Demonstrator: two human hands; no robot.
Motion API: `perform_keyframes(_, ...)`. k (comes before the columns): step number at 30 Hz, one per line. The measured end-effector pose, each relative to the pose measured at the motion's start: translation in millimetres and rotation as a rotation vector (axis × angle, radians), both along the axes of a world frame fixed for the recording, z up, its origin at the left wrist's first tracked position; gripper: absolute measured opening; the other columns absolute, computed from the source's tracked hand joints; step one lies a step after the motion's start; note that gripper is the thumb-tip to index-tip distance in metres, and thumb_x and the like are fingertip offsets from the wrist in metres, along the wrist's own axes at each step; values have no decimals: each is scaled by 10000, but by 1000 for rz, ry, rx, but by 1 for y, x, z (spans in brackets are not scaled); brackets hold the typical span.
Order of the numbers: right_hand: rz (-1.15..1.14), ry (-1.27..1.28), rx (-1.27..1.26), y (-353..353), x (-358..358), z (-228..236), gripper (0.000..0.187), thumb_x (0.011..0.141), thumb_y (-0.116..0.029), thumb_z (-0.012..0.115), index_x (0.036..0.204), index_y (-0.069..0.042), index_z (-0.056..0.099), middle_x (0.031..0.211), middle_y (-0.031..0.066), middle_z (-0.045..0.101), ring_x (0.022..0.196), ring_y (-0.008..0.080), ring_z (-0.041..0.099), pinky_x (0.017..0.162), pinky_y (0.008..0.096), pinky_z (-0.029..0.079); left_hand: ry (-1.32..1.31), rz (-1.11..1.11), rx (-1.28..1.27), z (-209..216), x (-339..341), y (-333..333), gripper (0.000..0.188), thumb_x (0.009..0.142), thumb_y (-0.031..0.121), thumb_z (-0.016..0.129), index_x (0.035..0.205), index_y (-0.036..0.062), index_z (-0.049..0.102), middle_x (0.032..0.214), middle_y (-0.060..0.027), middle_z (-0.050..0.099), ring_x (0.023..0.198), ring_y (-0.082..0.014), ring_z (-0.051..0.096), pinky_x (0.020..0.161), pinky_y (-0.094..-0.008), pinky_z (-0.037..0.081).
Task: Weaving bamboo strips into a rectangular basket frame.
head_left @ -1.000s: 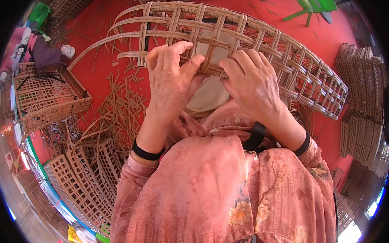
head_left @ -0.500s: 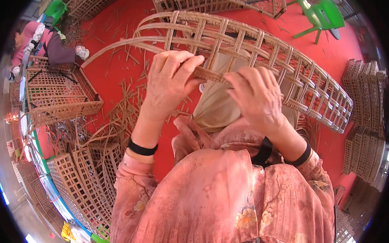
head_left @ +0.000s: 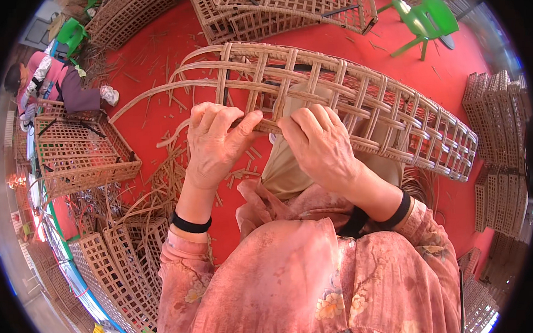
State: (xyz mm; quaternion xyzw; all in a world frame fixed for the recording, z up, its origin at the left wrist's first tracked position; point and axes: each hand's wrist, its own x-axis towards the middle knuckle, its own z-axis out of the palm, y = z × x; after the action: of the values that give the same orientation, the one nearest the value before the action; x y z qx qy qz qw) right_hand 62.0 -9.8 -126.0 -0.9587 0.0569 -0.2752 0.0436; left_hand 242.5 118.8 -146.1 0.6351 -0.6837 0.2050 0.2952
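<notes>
A long woven rattan basket [head_left: 369, 95] lies on its side across my knees, with an open lattice of vertical and lengthwise strips. At its near left edge my left hand [head_left: 216, 142] is closed, pinching a flat brown rattan strip [head_left: 267, 126] between thumb and fingers. A few centimetres to the right, my right hand [head_left: 321, 144] is also closed on this strip, its fingertips curled down over it. Left of my left hand a loose rattan end [head_left: 173, 138] sticks out, and longer unwoven canes [head_left: 152, 95] curve away from the basket's left end.
Basket frames [head_left: 284, 7] lie at the far side. A green plastic chair [head_left: 429, 23] stands far right, near stacked lattice panels [head_left: 497, 123]. At left a person [head_left: 64, 79] sits by another basket [head_left: 84, 149]. Cut rattan scraps litter the red floor [head_left: 140, 77].
Both hands have come nearer and to the left, still on the strip. In the picture the basket sits slightly lower and further left, and the surroundings have shifted too.
</notes>
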Motion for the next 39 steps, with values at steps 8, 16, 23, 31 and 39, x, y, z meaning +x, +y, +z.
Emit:
perform_keyframes(8,-38,-97,-38,-25,10,-8,236,769,-107,604,990,-26,584,893,81,478,854,249,520,771,369,432,-26,29,-100,0,9,-32,397,677,225,819,1056,169,718,910,6,591,846,-207,579,803,-377,455)
perform_keyframes(16,-89,-184,103,-88,49,-1,208,777,-66,612,985,-58,609,935,103,541,956,295,562,838,412,459,263,31,3,23,42,-95,454,745,365,770,1142,159,694,899,-20,590,866,-233,583,824,-383,445)
perform_keyframes(23,-133,-218,-8,-92,56,-6,239,788,-125,644,1023,-87,623,955,92,546,977,292,552,849,422,444,114,-69,150,21,58,-113,352,809,349,715,1118,181,712,964,-2,690,937,-210,619,938,-403,354)
perform_keyframes(31,-166,-251,-79,-92,63,-20,222,802,-152,641,1013,-85,622,896,67,531,944,270,541,839,409,435,191,-42,56,6,53,-114,287,803,318,724,1054,179,718,933,11,705,942,-191,640,955,-413,357)
perform_keyframes(39,-233,-330,-121,-100,64,-31,221,762,-134,672,982,-126,684,907,49,596,928,266,574,811,414,450,127,-47,-160,-13,45,-125,324,748,234,758,1055,145,703,1012,-18,695,981,-223,639,1020,-447,385)
